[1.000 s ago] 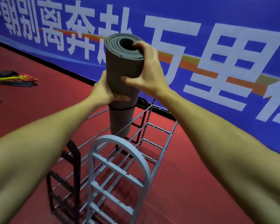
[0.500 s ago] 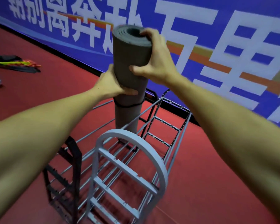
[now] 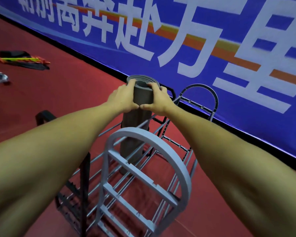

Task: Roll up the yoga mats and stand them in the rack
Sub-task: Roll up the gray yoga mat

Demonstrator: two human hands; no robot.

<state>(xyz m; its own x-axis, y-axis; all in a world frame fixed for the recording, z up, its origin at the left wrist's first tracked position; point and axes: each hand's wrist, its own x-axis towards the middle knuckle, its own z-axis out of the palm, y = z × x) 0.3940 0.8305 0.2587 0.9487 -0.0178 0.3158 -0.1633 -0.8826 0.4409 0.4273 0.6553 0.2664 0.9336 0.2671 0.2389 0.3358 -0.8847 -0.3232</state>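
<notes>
Nearest the camera, two bare forearms reach out over the rack (image 3: 146, 161), a grey frame of arched end pieces joined by thin metal rails, standing on the red floor (image 3: 61, 103). Its near arch and cross slats fill the lower middle of the view; black side pieces sit to its left.

Beyond the near arch, the rolled grey yoga mat (image 3: 136, 127) stands upright inside the rack, its lower part behind the rails and its foot seemingly down among the bottom bars, though the exact contact is hidden by the slats. A dark band rings it about midway.

At the mat's top, the left hand (image 3: 122, 98) and the right hand (image 3: 158, 100) are both wrapped around the roll, fingers curled over the rim and thumbs nearly touching at the front.

The step in hand appears to be the placing itself: this mat is being seated in its slot. The next move likely calls for checking that the roll stands steady between the rails, then loosening both hands together so it does not tip or unroll.

Farther off, the rack's far arch (image 3: 201, 98) stands near a blue banner (image 3: 203, 53) with large white characters. At far left, a dark and orange bundle (image 3: 22, 60) lies on the floor, well apart from the rack.
</notes>
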